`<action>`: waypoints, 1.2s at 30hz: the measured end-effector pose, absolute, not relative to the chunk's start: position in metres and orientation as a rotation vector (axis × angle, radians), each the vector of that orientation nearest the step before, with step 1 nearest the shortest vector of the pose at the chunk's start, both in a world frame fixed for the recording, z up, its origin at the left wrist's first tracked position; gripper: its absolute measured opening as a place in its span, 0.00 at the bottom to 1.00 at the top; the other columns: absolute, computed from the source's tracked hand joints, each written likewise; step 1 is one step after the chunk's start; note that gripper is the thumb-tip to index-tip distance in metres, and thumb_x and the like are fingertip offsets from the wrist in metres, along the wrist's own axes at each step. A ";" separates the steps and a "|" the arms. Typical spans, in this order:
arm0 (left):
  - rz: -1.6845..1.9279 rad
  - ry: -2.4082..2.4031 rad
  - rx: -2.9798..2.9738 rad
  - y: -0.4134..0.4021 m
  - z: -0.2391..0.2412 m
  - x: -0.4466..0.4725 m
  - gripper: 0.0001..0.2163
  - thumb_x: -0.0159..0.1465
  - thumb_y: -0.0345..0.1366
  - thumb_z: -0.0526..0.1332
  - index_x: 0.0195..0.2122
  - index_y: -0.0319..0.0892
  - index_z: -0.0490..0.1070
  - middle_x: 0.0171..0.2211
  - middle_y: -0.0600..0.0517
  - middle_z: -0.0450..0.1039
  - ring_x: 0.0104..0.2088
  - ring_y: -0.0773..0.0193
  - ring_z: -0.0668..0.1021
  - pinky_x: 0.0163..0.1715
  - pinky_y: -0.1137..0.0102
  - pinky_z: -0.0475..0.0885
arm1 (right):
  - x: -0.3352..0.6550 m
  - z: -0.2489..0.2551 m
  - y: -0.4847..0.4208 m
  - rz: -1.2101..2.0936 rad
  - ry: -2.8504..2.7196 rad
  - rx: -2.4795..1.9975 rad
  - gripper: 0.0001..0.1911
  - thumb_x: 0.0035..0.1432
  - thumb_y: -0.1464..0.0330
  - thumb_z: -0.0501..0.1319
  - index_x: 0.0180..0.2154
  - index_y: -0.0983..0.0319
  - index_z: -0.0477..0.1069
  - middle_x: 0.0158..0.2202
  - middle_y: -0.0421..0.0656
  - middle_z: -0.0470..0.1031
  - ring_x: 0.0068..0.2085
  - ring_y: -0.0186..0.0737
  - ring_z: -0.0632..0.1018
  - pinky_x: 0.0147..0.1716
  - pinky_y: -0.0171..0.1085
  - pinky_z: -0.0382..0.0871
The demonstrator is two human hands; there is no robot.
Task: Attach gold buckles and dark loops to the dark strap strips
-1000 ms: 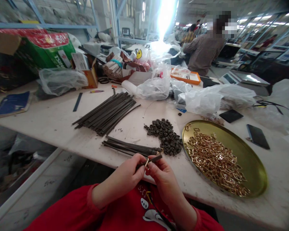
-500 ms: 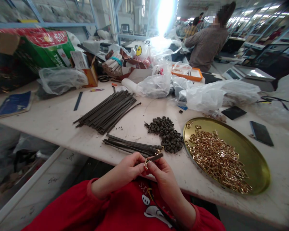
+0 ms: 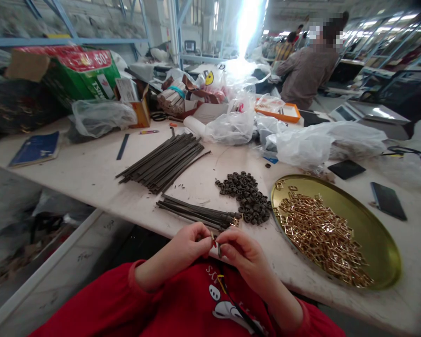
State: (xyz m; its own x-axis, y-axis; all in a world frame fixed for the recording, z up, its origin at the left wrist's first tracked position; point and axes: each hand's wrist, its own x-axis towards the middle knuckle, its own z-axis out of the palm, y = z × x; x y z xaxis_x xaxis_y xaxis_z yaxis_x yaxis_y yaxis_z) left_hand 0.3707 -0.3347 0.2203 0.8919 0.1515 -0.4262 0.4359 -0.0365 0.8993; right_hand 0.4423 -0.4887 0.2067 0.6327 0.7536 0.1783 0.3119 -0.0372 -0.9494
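Note:
Close in front of my red top, both hands work fingertip to fingertip. My left hand [image 3: 192, 241] pinches a small gold buckle [image 3: 213, 236], mostly covered by the fingers. My right hand [image 3: 243, 250] is closed on a dark strap [image 3: 220, 251], whose short end points down below the fingers. Just beyond the hands lies a small bundle of dark straps [image 3: 196, 211] with gold buckles at its right end. A heap of dark loops [image 3: 249, 199] sits past it. To the right, a gold oval tray [image 3: 382, 243] holds many loose gold buckles [image 3: 323, 229].
A larger pile of dark straps [image 3: 163, 161] lies on the table [image 3: 101, 175]. Plastic bags [image 3: 301, 142], an orange box [image 3: 279, 111] and a green-red carton [image 3: 87, 75] line the back. Two dark flat devices, one a phone [image 3: 388, 200], lie right. A person [image 3: 308, 70] stands beyond.
The strap end that pointed up to the right between my hands now points downward. My right hand has turned and shifted slightly right. The view has swung a little left.

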 end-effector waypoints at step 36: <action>-0.225 0.372 1.821 -0.341 0.203 0.381 0.07 0.59 0.36 0.54 0.34 0.38 0.67 0.32 0.52 0.71 0.34 0.63 0.71 0.34 0.72 0.66 | 0.449 0.196 -0.487 0.202 -0.972 -1.991 0.09 0.59 0.72 0.54 0.32 0.59 0.72 0.32 0.44 0.69 0.34 0.39 0.73 0.33 0.37 0.69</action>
